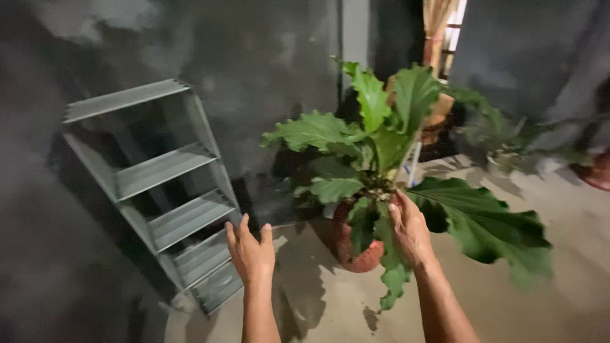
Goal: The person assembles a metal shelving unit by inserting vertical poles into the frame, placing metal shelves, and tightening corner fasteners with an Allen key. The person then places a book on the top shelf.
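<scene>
My right hand (410, 232) grips the rim of a round reddish-brown pot (352, 251) that holds a plant with large wavy green leaves (381, 136). The pot hangs tilted above the concrete floor, and one big leaf (486, 222) droops to the right of my wrist. My left hand (250, 251) is raised to the left of the pot with fingers spread, holding nothing and apart from the pot.
A grey metal step ladder (165, 197) leans against the dark wall on the left. Another potted plant (502, 136) and a reddish pot (597, 171) stand at the right. A wooden frame (438, 32) shows at the back. Grey concrete floor (559, 298) lies below.
</scene>
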